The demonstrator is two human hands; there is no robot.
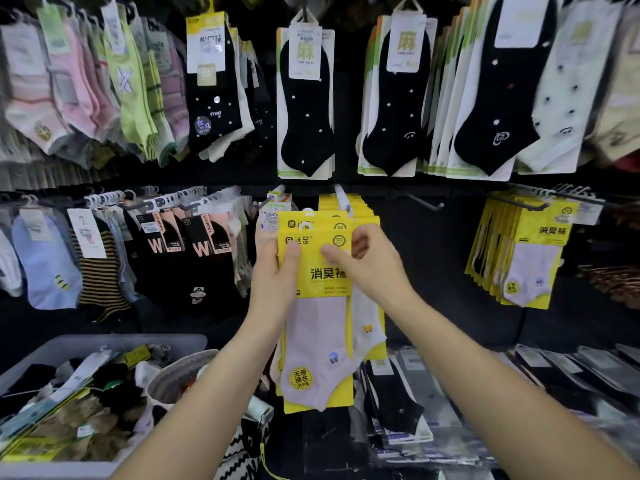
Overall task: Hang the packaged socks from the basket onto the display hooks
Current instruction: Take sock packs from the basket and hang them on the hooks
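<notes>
Hands both closed on one thing: left hand (277,271) clasping the left edge of a yellow-carded pack of pale lilac ankle socks (320,341), thumb flat on the card's front, fingers hidden behind it; right hand (370,265) pinching the card's upper right part, thumb on the front, other fingers curled at the right edge. Held up at mid-rack, just below and in front of a white-tipped metal display hook (343,199), not visibly threaded onto it. Directly behind, a second yellow card (311,224) of the same kind, peeking out higher; hard to tell whether gripped too or already hung. Behind that, a stack of matching yellow packs (363,211) on the hook.

Backdrop of black wall panel (433,271), crowded with hooks: black dotted ankle socks (306,109) on white cards above, striped and black pairs to the left, more yellow packs (533,258) to the right, one bare wire hook (424,201) between. Down left, a grey plastic basket (114,341) full of mixed packaged socks, with a round woven bag (180,372) just beside it. Down right, flat clear-wrapped packs (554,368) lying on a lower shelf.

Pack upright, long axis vertical: card header up, printed front facing the camera, sock toe pointing down.
</notes>
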